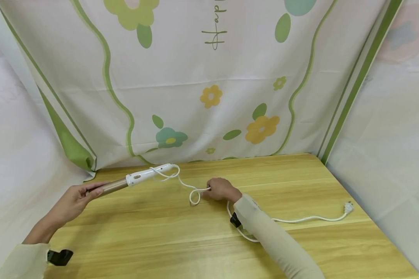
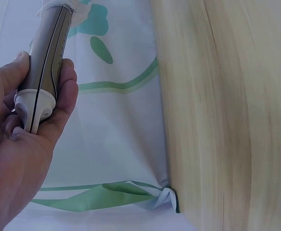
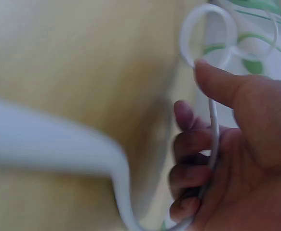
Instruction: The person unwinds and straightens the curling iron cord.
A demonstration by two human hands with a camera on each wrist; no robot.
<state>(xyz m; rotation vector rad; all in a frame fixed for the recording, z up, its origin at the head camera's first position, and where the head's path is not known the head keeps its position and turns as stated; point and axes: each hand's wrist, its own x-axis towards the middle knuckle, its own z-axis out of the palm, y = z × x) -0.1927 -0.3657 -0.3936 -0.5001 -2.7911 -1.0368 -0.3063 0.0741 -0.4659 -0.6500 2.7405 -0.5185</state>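
Observation:
My left hand [image 1: 71, 201] grips the gold barrel of a curling iron [image 1: 141, 176] at its tip end, holding it tilted above the table on the left. In the left wrist view, thumb and fingers wrap the barrel [image 2: 46, 55] near its split white tip [image 2: 36, 107]. The white handle points right and away, with a loop of cord about it. Near the table's middle, my right hand [image 1: 223, 190] holds the white power cord [image 1: 309, 219]. The right wrist view shows the cord [image 3: 214, 125] running across the palm under curled fingers, with a loop above the thumb.
A wooden table [image 1: 160, 240] spans the space below. The cord passes under my right forearm to a white plug [image 1: 348, 208] near the right edge. Floral white cloth [image 1: 181, 66] hangs behind, with more cloth at both sides. A fold bunches at the back left corner.

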